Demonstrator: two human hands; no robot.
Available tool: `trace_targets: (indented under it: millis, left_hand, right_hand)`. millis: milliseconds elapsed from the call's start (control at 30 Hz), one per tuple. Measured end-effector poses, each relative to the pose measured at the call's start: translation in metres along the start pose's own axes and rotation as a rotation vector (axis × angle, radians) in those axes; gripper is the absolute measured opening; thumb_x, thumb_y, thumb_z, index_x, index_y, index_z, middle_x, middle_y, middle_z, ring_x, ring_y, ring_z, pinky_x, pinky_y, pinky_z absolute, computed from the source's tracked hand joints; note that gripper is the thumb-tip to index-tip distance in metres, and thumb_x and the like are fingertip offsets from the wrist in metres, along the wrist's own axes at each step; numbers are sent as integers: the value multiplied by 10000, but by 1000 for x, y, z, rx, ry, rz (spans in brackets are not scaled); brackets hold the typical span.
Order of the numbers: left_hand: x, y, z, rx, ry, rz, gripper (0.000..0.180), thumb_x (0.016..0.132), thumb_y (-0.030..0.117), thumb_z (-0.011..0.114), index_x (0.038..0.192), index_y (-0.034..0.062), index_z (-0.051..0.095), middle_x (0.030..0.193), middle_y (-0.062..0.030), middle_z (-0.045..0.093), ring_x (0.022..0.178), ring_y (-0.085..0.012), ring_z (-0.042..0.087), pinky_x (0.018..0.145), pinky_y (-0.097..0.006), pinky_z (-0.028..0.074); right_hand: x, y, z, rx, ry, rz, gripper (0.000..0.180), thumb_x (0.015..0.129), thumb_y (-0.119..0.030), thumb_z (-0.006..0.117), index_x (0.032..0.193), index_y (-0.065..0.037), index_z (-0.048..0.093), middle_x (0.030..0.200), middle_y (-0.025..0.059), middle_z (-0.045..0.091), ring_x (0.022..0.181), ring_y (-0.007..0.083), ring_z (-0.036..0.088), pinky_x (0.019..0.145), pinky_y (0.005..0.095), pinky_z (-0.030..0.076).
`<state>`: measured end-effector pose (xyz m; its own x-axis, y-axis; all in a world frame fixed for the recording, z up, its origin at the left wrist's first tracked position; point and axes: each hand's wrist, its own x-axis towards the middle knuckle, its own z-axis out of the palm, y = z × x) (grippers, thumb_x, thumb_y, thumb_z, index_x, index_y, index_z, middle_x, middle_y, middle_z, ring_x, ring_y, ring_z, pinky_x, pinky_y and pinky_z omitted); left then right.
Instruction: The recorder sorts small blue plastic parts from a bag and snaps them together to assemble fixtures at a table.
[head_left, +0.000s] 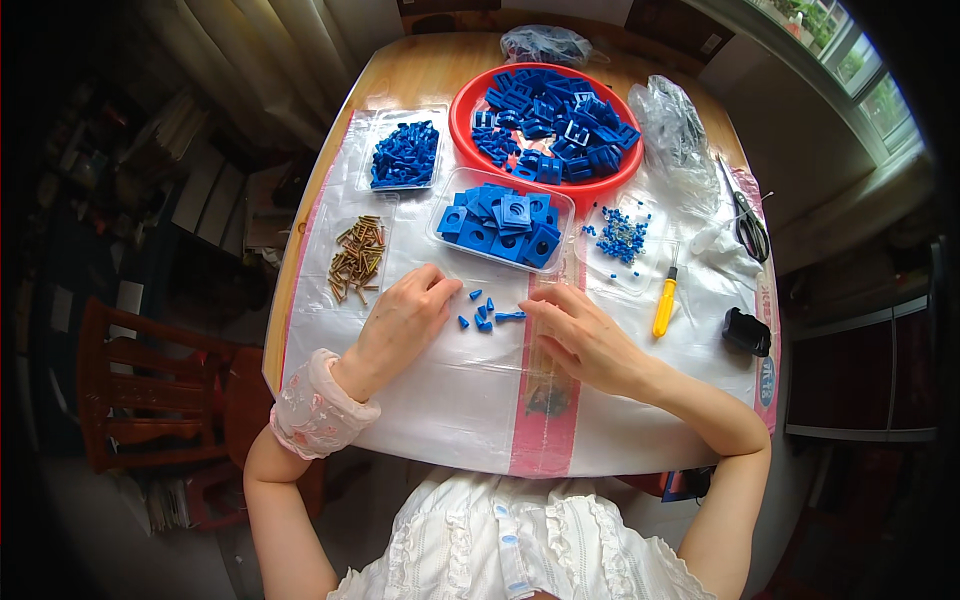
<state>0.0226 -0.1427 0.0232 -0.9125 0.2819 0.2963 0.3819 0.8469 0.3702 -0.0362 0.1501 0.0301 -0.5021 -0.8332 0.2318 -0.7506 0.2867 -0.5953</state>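
1. Left of centre: brass-coloured screws (360,262) heaped in a clear tray, to the upper left of the left hand and apart from it.
2. Left hand (405,318), centre-left: thumb and index tips drawn together at its upper-right end. Can't tell if that grip pinches anything; the tips mostly hide it.
3. Small blue cones (484,326), mid-frame between the hands, loose on the counter (450,430). From the left grip they lie right and slightly down. Axes point mixed ways. The uppermost one is just beside the left fingertips.
4. Long blue piece (509,316), right side of that cluster. Long axis runs roughly left-right across the frame; its right end meets the right fingertips. Right hand is clearly the nearer one.
5. Right hand (585,338), right of centre: reaches in from the lower right, fingers partly curled, a lower digit spread away. Piece lies directly left of this grip. Touching, yes; pinch or light contact, can't tell.
6. Yellow-handled screwdriver (664,305), right of the right hand, tip toward the top of the frame.
7. Writing: counter cover has coloured print along its right edge, bent by the lens; not copied. No label legible on the blue pieces.
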Motion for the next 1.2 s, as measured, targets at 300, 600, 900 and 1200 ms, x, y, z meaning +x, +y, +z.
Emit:
trace_targets:
  millis: [300,600,900,1200]
  left_hand:
    - [-4,1,-2,-4,-31,-83,230,890,-19,717,1119,-6,720,1005,-126,651,916,-302,710,825,-405,590]
    - [4,-1,-8,10,26,-67,232,882,-35,730,1115,-27,733,1027,-132,653,897,-297,718,806,-387,595]
    - [23,-19,-34,-51,135,-161,119,901,11,772,1019,24,787,948,-99,687,773,-247,723,745,-365,595]
    - [57,-49,-68,15,260,-178,202,949,-45,717,1134,2,784,1088,-151,797,923,-250,784,815,-312,627]
  right_hand:
    - [-39,-13,-15,-78,-80,17,328,912,-14,718,1228,-46,639,1328,166,584,1155,348,619,973,439,531]
    - [-54,-21,-24,-113,-74,26,341,892,-7,734,1218,-53,647,1337,158,597,1103,327,653,922,431,550]
    - [-57,-15,-25,-163,-65,-3,344,887,-16,737,1222,-54,674,1259,127,637,1085,306,670,912,413,561]
    - [-60,-11,-23,-171,-64,-8,326,887,-34,734,1210,-47,691,1216,110,656,1101,287,660,926,406,561]
